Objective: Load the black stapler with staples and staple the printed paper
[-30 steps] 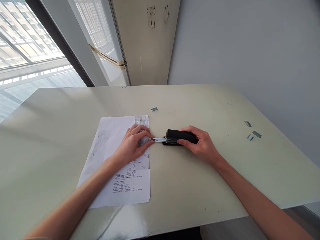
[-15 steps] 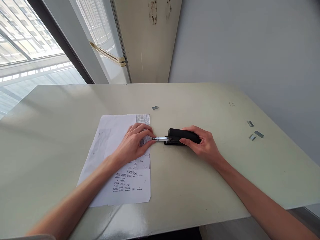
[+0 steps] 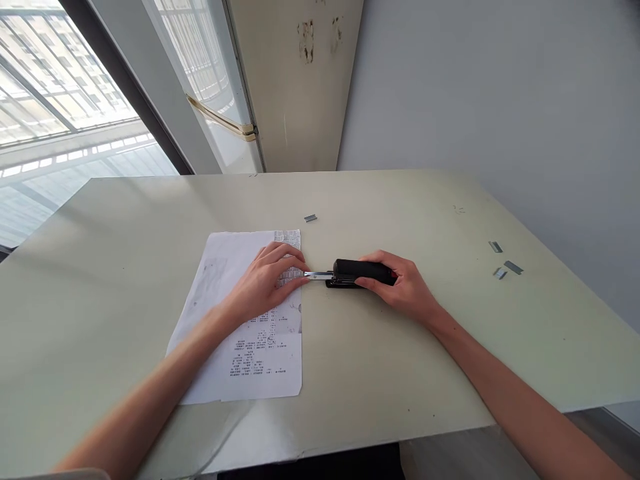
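Right hand [image 3: 406, 288] is closed around the black stapler [image 3: 359, 272], which lies flat on the table [image 3: 400, 387] at 3 o'clock of the printed sheet [image 3: 225, 333], its metal nose pointing to 9 o'clock and meeting the sheet's right edge. Left hand [image 3: 264, 285] rests palm down and flat on the sheet, clasping nothing, fingertips touching that nose. Judged position: sheet pinned and stapler brought to its edge; no staple can be made out in the paper, and loose staple strips [image 3: 311, 218] lie at 12 o'clock and far 3 o'clock of the stapler.
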The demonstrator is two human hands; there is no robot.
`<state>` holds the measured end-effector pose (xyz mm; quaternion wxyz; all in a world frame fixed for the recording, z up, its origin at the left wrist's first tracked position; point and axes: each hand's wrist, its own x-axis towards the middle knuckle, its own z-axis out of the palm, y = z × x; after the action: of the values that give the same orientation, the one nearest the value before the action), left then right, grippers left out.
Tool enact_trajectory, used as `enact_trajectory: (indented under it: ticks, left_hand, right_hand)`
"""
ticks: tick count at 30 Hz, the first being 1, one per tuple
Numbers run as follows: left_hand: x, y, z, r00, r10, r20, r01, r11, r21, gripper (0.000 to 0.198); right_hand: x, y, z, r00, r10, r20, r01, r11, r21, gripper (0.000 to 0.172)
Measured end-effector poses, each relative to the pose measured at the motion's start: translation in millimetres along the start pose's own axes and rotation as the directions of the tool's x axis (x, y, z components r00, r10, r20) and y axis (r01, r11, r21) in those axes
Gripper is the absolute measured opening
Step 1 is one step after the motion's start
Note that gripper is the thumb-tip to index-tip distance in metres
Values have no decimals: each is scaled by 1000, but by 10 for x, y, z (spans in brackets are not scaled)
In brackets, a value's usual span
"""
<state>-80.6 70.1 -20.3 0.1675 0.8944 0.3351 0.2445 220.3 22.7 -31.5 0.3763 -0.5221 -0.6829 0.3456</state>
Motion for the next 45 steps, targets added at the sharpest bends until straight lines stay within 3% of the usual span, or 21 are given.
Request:
enact_trajectory:
  ticks: [5,8,13,17,21,28,32,36,41,45]
  left_hand:
    - [105,-13,-126,1000,-7,27,8,1000,-11,26]
    - [295,-98,-122,991,-116,-68,117,993,16,31]
    - [753,-382,48,957,-217,-190,247,957,154,26]
    - [1045,-571,194,945,-264,-191,305,923,233,26]
    - [1139,-604,233,950,-273,-154,303,925,230,13]
    - [830,-284,101,970,-220,-107,232,966,111,23]
    - [508,4,-17,948,-300,-110,293,953,-77,27]
    - [241,211,-92,936,-341,-87,333,938,-99,31]
    - [58,321,-118,938,-344,-44,338,934,-112,31]
    - [-17,348,-110,939,-331,-97,322,942,-100,28]
  right_hand:
    - [17,37,-60,998,-13,55,13,1000,-4,30]
    - [19,32,-81,998,-6,69,5,1000,16,32]
    - [8,34,-101,997,6,80,-11,998,63,31]
    - [-6,44,-112,996,14,82,-22,996,92,31]
    - [-8,36,-117,996,20,84,-30,993,111,29]
    - [2,25,-114,996,26,81,-34,994,101,29]
    - [1,43,-110,997,30,75,-35,997,73,30]
    - [-3,39,-109,996,44,82,-50,996,73,30]
    - [-5,13,-112,997,33,76,-37,998,47,27]
    - [-7,22,-113,996,28,81,-32,998,46,27]
